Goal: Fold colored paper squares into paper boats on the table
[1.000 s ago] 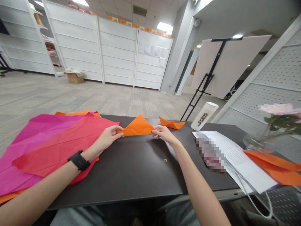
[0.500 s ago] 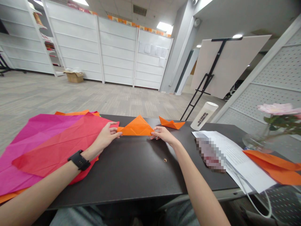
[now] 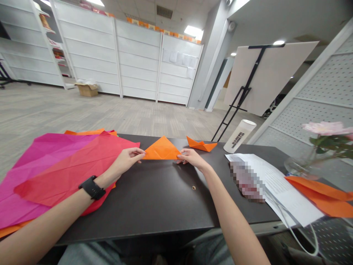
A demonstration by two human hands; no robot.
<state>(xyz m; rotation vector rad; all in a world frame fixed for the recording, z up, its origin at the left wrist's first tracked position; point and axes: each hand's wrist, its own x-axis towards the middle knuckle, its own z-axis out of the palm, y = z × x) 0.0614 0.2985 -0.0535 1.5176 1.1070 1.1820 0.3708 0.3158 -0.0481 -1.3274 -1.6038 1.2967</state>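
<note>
Between my two hands, over the dark table [image 3: 154,206], is a folded orange paper [image 3: 162,150] shaped like a triangle with its point away from me. My left hand [image 3: 130,156] pinches its left corner between thumb and fingers. The right corner is pinched by my right hand [image 3: 190,157], whose lower fingers curl under and partly out of sight. Just beyond my right hand lies an orange paper boat [image 3: 202,144]. A red sheet of paper [image 3: 74,169] spreads beside my left hand, on top of a magenta sheet [image 3: 24,184].
At the right stand a white cylinder [image 3: 239,136] with black lettering and a glass vase [image 3: 299,167] with a pink flower. White printed papers [image 3: 292,198], a white cable [image 3: 317,235] and another orange sheet [image 3: 322,197] lie nearby. A tiny tan scrap [image 3: 193,188] sits on the table.
The strip that stuck out at the triangle's left corner no longer shows. My left hand has shifted slightly right, onto that corner. My right hand has stayed in place.
</note>
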